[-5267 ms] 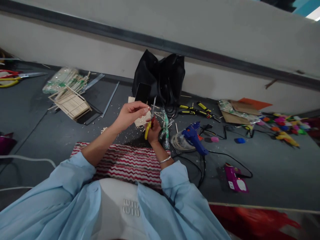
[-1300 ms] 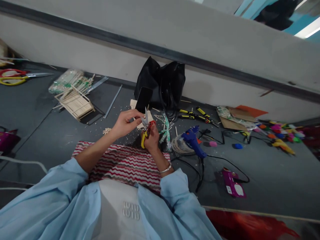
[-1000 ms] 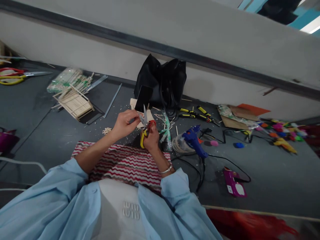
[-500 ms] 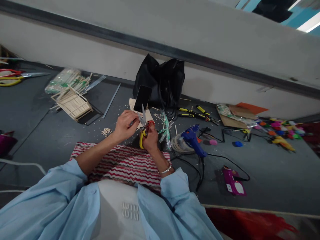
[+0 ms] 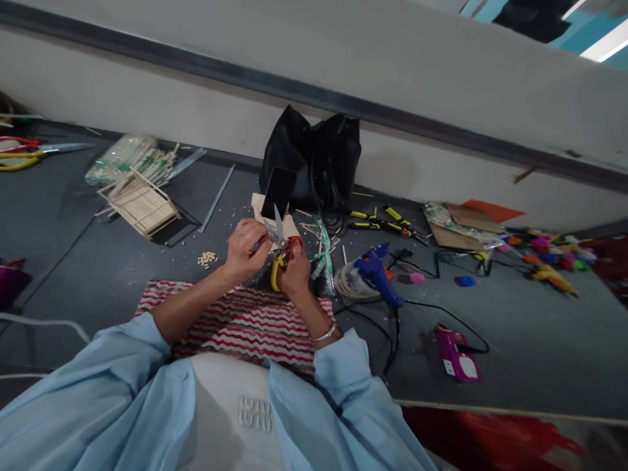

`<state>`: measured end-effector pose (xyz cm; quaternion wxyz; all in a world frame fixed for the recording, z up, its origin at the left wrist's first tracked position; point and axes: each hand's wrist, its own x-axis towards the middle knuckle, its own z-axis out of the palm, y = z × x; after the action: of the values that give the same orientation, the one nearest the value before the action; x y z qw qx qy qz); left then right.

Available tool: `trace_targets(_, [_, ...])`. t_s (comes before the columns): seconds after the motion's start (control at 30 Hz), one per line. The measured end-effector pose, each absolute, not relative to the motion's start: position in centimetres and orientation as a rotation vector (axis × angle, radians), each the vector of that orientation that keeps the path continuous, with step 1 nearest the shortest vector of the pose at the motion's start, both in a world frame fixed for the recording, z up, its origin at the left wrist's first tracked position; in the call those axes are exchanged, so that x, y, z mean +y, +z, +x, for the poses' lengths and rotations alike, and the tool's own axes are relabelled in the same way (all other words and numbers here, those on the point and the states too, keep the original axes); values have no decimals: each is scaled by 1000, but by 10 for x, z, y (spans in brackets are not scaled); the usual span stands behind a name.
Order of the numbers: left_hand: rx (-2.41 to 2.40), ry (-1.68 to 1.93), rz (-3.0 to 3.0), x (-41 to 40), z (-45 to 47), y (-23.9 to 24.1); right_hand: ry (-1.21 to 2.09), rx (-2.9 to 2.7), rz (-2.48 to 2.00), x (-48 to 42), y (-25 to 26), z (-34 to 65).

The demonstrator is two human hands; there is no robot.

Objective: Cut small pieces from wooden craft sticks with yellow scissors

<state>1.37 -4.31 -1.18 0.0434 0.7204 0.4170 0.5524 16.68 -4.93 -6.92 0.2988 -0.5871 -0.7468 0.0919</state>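
My right hand (image 5: 294,275) grips a pair of scissors (image 5: 279,252) with yellow and red handles, blades pointing up and apart. My left hand (image 5: 244,250) is closed in a pinch just left of the blades, holding a thin stick that is too small to see well. Both hands hover over a red and white striped cloth (image 5: 240,320) on the grey floor. A small pile of cut wooden bits (image 5: 207,258) lies left of my left hand.
A black bag (image 5: 314,163) leans on the wall, a phone (image 5: 277,193) propped before it. A stick-built frame (image 5: 139,206) and packets of sticks lie at left. A blue glue gun (image 5: 377,275) with cables, yellow-handled pliers (image 5: 383,222), a pink box (image 5: 455,353) and coloured bits are at right.
My hands have come lower and closer together. The scissor blades stand apart now; five seconds ago they were nearly together beside a raised stick.
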Motion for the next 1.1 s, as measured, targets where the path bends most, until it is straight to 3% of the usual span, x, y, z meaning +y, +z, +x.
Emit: trace_targets(1.1, [1223,1733,2370,-37,7,-18,211,-1982,-1526,-50,-76,166])
